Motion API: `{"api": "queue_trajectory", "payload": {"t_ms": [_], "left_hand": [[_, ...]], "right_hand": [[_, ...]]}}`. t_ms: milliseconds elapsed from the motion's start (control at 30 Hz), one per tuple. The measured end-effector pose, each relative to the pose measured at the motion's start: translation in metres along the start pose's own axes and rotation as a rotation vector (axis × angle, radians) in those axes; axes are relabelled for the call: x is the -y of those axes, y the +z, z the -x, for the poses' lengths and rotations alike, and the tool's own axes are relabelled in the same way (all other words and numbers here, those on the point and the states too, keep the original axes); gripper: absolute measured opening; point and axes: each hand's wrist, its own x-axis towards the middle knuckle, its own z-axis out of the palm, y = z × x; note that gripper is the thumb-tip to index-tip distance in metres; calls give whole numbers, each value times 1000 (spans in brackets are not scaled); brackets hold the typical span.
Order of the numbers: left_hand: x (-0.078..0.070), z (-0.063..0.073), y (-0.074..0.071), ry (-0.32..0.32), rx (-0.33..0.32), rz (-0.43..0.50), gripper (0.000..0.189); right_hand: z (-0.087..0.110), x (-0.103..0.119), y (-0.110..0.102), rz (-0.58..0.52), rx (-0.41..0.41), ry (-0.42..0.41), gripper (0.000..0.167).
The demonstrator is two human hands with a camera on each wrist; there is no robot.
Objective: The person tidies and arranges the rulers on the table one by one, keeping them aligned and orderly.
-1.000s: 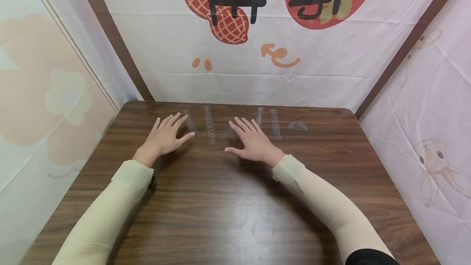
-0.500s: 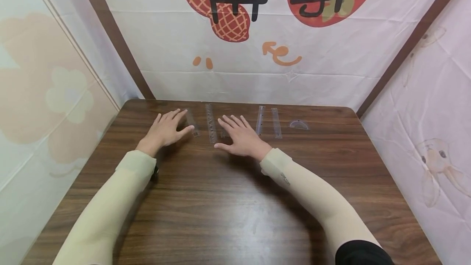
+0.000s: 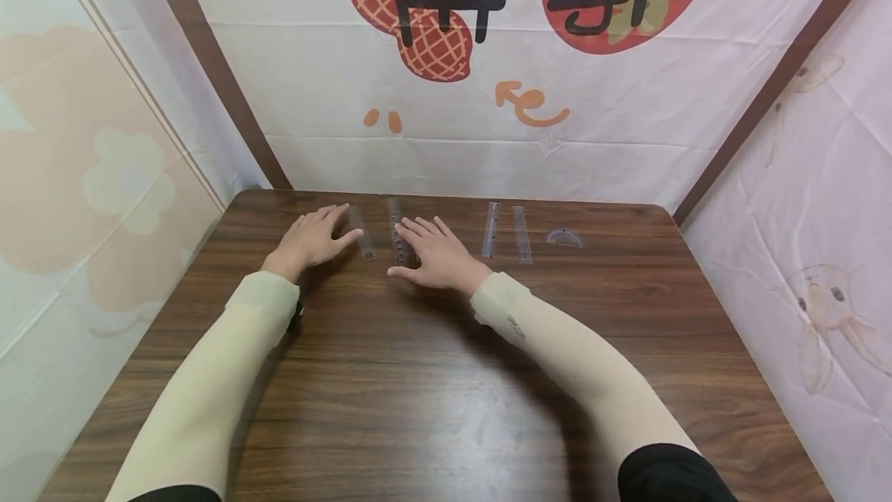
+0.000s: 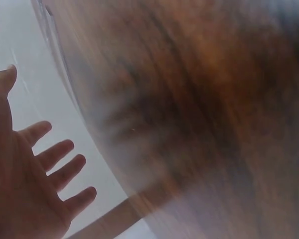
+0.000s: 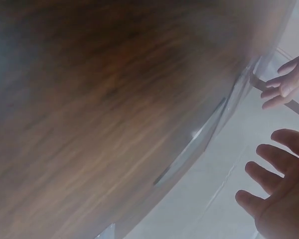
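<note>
The head view shows two hands out over a brown bench (image 3: 418, 393), near its far edge. The left hand (image 3: 307, 238) has its fingers spread, with the thumb out to the side. Its thumb tip is right by the first ruler (image 3: 362, 235), which is see-through and lies a bit slanted on the bench. I cannot tell if they touch.

The right hand (image 3: 439, 258) has its fingers spread too, palm down. Its fingertips and thumb reach over the second ruler (image 3: 394, 211), a see-through one with holes, and hide some of it. I cannot tell if they touch. No thing is seen pinched in either hand. In both wrist views, the fingers stand apart, with gaps between them.

To the right of the right hand, the third ruler (image 3: 491, 231) and the fourth ruler (image 3: 522, 235) lie near each other, well apart from the hands. Past them lies a small protractor (image 3: 564, 239), round side to the far edge.

The arms wear pale sleeves (image 3: 202, 386). Behind the bench hangs a white cloth (image 3: 307, 76) with a red peanut (image 3: 435, 53) and an orange arrow (image 3: 533, 105) on it.
</note>
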Motion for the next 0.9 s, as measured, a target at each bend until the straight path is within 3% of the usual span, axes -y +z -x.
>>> {"api": "queue_trajectory", "payload": {"t_ms": [500, 900], "left_hand": [[9, -29, 3, -49, 51, 93, 77], [8, -37, 5, -88, 82, 109, 75]], "right_hand": [[-36, 20, 8, 8, 29, -58, 79], [-47, 24, 16, 26, 81, -21, 74]]}}
